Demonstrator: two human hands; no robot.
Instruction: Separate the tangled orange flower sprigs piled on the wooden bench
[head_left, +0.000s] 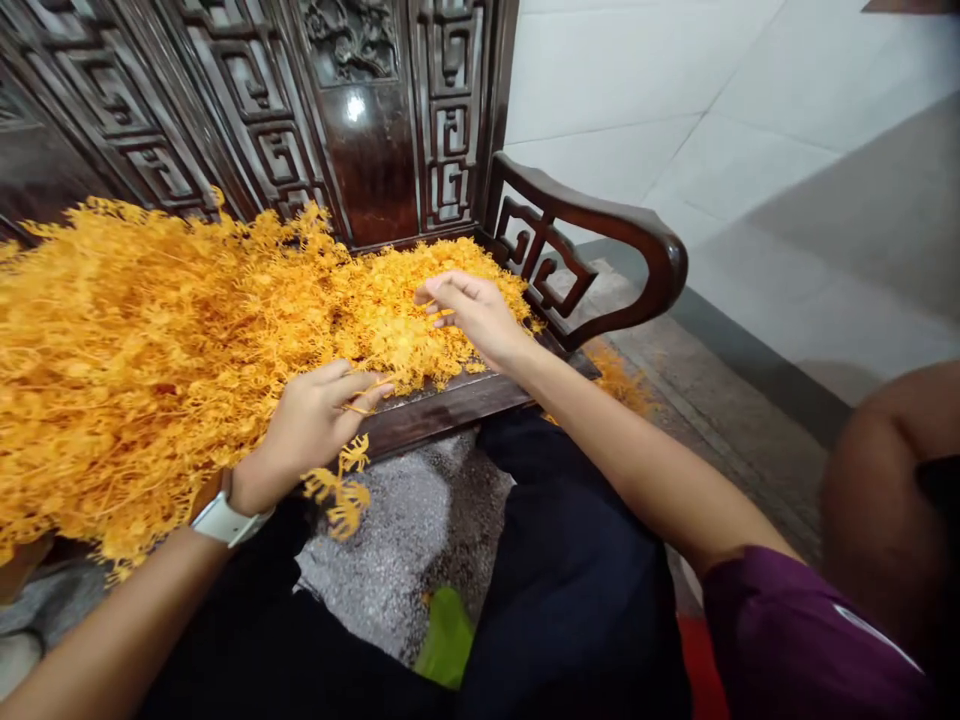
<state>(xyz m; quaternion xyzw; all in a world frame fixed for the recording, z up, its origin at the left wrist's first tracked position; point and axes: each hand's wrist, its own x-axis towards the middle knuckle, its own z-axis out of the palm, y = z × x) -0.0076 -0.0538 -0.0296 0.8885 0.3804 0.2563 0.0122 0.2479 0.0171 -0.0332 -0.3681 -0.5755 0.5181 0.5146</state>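
My left hand (319,415), with a white-banded watch on its wrist, pinches a thin yellow stem near the front edge of the bench seat. A yellow plastic flower sprig (345,500) hangs below that hand. My right hand (476,312) is over a low heap of loose yellow flower pieces (405,335), its fingers loosely curved and apart, with nothing visible in them. To the left, a large pile of yellow artificial flower stems (165,350) covers the seat and reaches past my left wrist.
The dark carved wooden bench has a backrest (379,160) behind the flowers and a curved armrest (660,245) on the right. More yellow pieces (619,380) lie on the floor beyond it. Something green (446,640) shows between my legs. Another person's bare limb (877,480) is at far right.
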